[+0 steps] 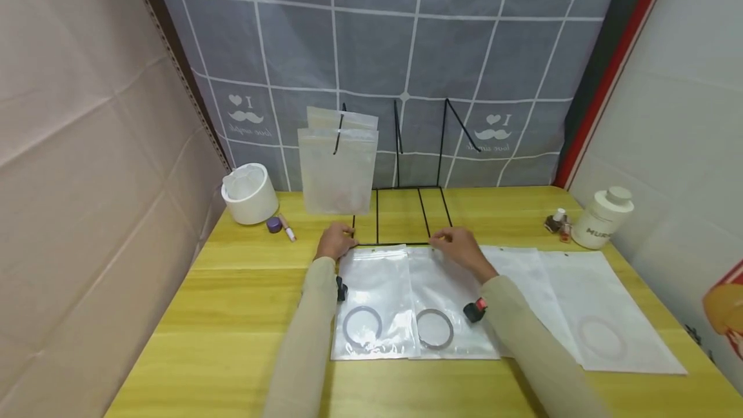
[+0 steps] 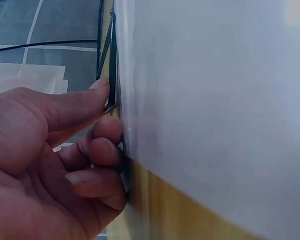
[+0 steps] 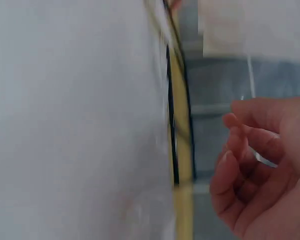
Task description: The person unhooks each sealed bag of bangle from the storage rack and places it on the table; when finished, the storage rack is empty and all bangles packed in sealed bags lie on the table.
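Note:
A black wire display rack (image 1: 406, 188) stands on the table, its prongs rising at the back. My left hand (image 1: 335, 241) pinches the rack's front left corner; in the left wrist view the thumb lies against the black wire (image 2: 112, 65) with the other fingers curled below. My right hand (image 1: 461, 249) is by the front right corner, fingers loosely bent and apparently holding nothing in the right wrist view. From the left prong hang translucent zip bags (image 1: 338, 169). Just in front of the rack lie clear zip bags (image 1: 377, 282), with rings showing through them.
White zip bags (image 1: 604, 302) lie flat at the right. A white round container (image 1: 255, 202), a purple jar (image 1: 274, 224) and a small tube (image 1: 287, 229) stand or lie back left. Back right are a white bottle (image 1: 600, 218) and small bottles (image 1: 556, 219). A grey checked cloth (image 1: 371, 50) hangs behind.

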